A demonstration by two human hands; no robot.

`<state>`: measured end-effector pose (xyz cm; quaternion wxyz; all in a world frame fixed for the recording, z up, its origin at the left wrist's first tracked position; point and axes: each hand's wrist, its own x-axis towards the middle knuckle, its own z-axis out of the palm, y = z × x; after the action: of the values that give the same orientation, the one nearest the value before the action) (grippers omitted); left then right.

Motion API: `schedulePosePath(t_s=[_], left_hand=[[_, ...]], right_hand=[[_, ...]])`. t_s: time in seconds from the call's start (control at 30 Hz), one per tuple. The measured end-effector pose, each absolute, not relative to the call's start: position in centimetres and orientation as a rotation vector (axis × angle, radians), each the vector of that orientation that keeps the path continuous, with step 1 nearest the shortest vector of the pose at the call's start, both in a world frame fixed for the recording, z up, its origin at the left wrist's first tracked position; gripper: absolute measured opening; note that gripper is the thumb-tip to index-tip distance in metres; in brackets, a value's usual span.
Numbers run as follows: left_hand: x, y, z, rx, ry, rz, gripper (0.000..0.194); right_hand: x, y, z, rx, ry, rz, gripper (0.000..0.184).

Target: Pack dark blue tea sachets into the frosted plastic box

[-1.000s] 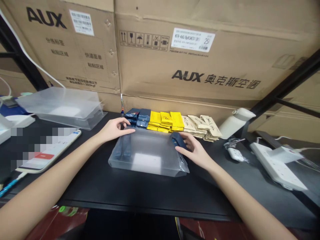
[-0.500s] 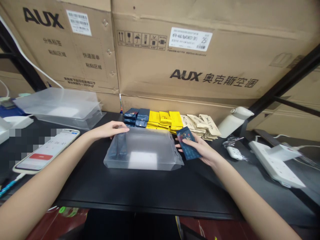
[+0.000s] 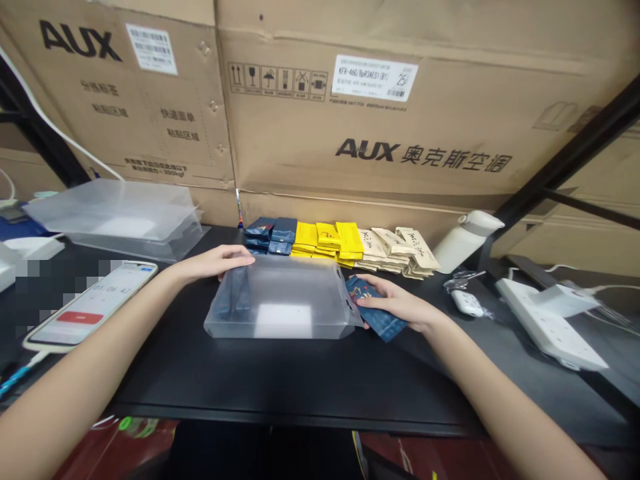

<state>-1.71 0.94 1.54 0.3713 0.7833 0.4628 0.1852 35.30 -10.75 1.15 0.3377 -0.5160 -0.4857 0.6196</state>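
A frosted clear plastic box [image 3: 285, 287] lies flat on the black table, with dark blue sachets showing through its left end. My left hand [image 3: 220, 261] has its fingers closed on the box's far left corner. Between the fingers and thumb of my right hand [image 3: 393, 301] is a dark blue sachet [image 3: 375, 313], tilted, its upper end at the box's open right end. Behind the box stand rows of blue sachets [image 3: 284, 235], yellow sachets [image 3: 327, 239] and cream sachets [image 3: 395, 247].
More frosted boxes [image 3: 125, 220] are stacked at the back left, near a phone [image 3: 93, 307] on a cable. To the right are a cream bottle [image 3: 465, 241], a white earphone case [image 3: 467, 303] and a power strip [image 3: 550, 327]. Large cardboard cartons [image 3: 425, 133] close off the back.
My right hand has brought the blue sachet left and down, turning it so its end meets the box's open right side. My left hand keeps its hold on the box.
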Motion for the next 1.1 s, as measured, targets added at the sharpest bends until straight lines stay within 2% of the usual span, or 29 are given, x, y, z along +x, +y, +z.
schedulePosePath(t_s=[0.27,0.47,0.53,0.7,0.83,0.97,1.1], left_hand=[[-1.5,0.9,1.4,1.995,1.162,0.481,0.044],[-1.1,0.7,1.7,1.970,1.161,0.486,0.044],[-1.0,0.6,1.7,1.967,1.173,0.489,0.044],[-1.1,0.7,1.5,1.979,1.168,0.497,0.045],[-1.1,0.7,1.4,2.000,1.163,0.478,0.046],[-1.1,0.6,1.5,2.002,1.142,0.484,0.046],[-1.1,0.5,1.5,1.998,1.140,0.498,0.046]], right_hand=[[35.7,-10.4,1.9,-1.175,-1.203,1.608,0.049],[35.2,-10.0,0.7,-1.232,-1.094,1.551,0.029],[35.3,-9.8,0.6,-1.259,-1.090,1.557,0.028],[36.1,-9.5,0.3,-1.220,-1.092,1.616,0.039],[36.0,-9.6,0.1,-1.153,-1.107,1.748,0.041],[35.4,-10.0,0.1,-1.070,-1.124,1.904,0.055],[35.0,-9.9,-0.4,-1.033,-1.176,1.845,0.061]])
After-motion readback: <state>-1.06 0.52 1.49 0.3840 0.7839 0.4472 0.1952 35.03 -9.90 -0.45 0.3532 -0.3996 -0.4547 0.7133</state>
